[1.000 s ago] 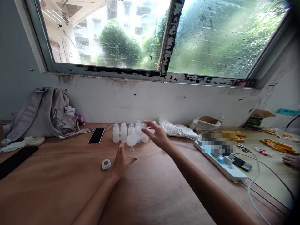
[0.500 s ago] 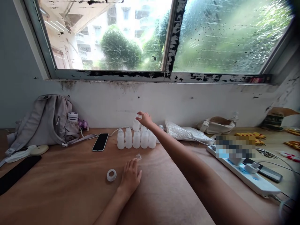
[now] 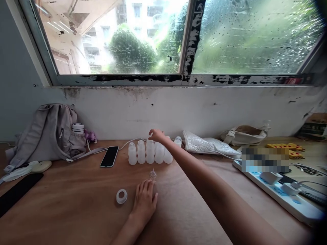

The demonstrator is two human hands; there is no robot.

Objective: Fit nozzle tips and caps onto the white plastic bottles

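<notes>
Several frosted white baby bottles point(image 3: 150, 153) stand upright in a row near the wall, with more partly hidden behind them. Over the back of this group reaches my right hand point(image 3: 156, 135), its fingers curled round the top of a bottle that the front row mostly hides. My left hand point(image 3: 145, 200) rests flat on the table, fingers stretched out and holding nothing. Just beyond its fingertips lies a clear bottle nipple point(image 3: 152, 174), apart from them. To its left is a white screw ring point(image 3: 122, 196), lying on the wood.
A phone point(image 3: 109, 157) lies left of the bottles, with a grey backpack point(image 3: 55, 132) behind it. Right of the bottles are a silvery-white plastic package point(image 3: 201, 143) and a beige bag point(image 3: 244, 135). A white power strip point(image 3: 283, 200) with plugs runs along the right.
My right hand has lowered the bottle it was holding above the row, down behind the front bottles. My left hand has drawn back slightly from the nipple.
</notes>
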